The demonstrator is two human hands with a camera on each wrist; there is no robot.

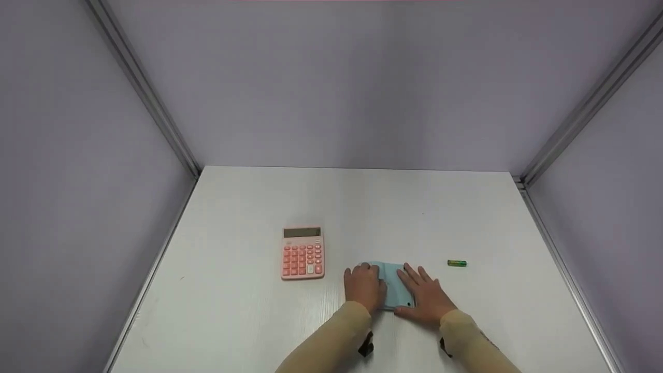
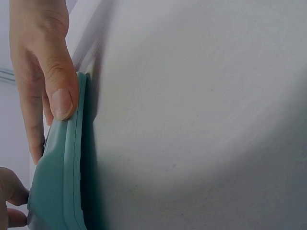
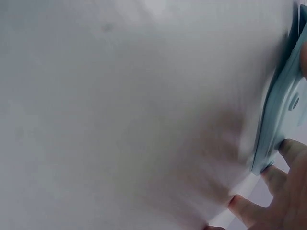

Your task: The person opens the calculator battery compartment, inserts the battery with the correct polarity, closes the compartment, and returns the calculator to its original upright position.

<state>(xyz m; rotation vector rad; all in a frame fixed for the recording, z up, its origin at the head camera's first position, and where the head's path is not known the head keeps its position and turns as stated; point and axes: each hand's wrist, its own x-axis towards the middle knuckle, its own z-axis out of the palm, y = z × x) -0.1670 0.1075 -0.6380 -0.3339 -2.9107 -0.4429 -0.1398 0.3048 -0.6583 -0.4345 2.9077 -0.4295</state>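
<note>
A light blue calculator (image 1: 397, 291) lies back side up on the white table, with small dark screw holes near its right corners. My left hand (image 1: 364, 286) grips its left part; in the left wrist view the thumb (image 2: 62, 98) presses the near edge while the fingers reach over the back. On the right side, my right hand (image 1: 429, 298) rests with fairly straight, spread fingers. The right wrist view has some of those fingertips (image 3: 288, 146) touching the case (image 3: 280, 112). The keys and screen side is hidden beneath.
A pink calculator (image 1: 303, 254) lies face up left of the hands. One green battery (image 1: 457, 263) lies to the right, beyond the right hand. Grey walls (image 1: 362, 88) enclose the white table (image 1: 233, 217) at the back and both sides.
</note>
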